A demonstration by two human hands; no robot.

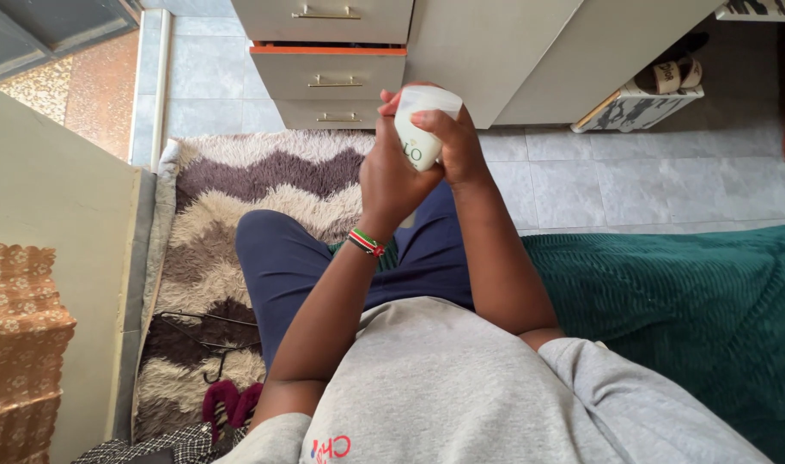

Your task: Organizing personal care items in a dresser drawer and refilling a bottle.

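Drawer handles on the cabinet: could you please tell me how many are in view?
3, stacked on the drawer fronts beyond the hands: the top handle, the middle handle on the drawer pulled slightly open, and the bottom handle. Any further ones may be hidden behind the white bottle.

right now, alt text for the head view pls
Seen from above, a seated person holds a white bottle upright in both hands, left hand and right hand wrapped around it, over a zigzag shaggy rug before a drawer unit.
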